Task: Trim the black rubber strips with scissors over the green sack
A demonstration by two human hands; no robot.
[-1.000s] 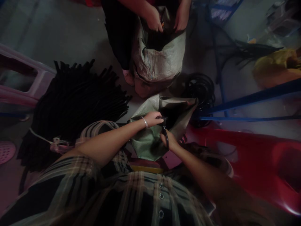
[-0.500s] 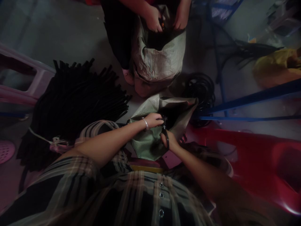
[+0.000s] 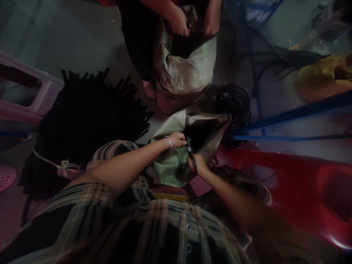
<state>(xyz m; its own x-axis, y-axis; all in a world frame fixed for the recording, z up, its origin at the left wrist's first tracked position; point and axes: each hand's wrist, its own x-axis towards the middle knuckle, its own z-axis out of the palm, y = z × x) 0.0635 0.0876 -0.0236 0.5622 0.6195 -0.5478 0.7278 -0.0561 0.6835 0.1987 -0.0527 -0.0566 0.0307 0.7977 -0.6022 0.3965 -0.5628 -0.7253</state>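
— Where are your fingers?

— My left hand (image 3: 176,140) has its fingertips pinched together, on a small dark piece (image 3: 185,140) as I read it, and my right hand (image 3: 200,165) is wrapped round the scissors (image 3: 190,154), blades pointing away from me, just beside that piece!

— And the step?

— Scissor work over the mouth of the green sack (image 3: 169,170), I'd judge. Whether the blades touch the piece, I can't tell; it's dim.

— What does the next move call for?

— A steady pinch, I'd say, with my left fingertips out of the blades' line.

— Any room?

— Plenty over the dark hollow, right of the blades! The rim slants up on that side. Beyond it stands the grey sack (image 3: 189,75), a co-worker's hand (image 3: 179,22) at its mouth; the black bundle (image 3: 90,117) lies off left, near my knee.
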